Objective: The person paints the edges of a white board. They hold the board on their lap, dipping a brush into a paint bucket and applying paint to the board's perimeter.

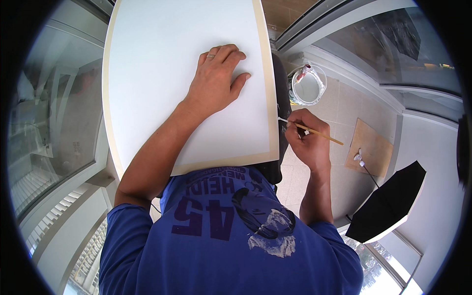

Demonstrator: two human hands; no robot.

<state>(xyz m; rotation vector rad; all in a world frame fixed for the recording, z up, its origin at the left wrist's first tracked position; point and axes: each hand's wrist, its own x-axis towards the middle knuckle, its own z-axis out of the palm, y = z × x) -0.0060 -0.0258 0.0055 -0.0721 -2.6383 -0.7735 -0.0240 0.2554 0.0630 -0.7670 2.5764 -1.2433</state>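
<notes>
A large white board with tan tape along its edges lies across my lap. My left hand rests flat on it, palm down, fingers slightly bent and thumb apart, with a ring on one finger. Just off the board's right edge, my right hand grips a thin paintbrush with a wooden handle. Its whitish tip points left, close to the taped edge; whether it touches the board I cannot tell.
An open paint bucket with white paint and a wire handle stands on the tiled floor, right of the board. Farther right are a brown flat sheet and a black softbox-like panel. Glass panels rise at the left.
</notes>
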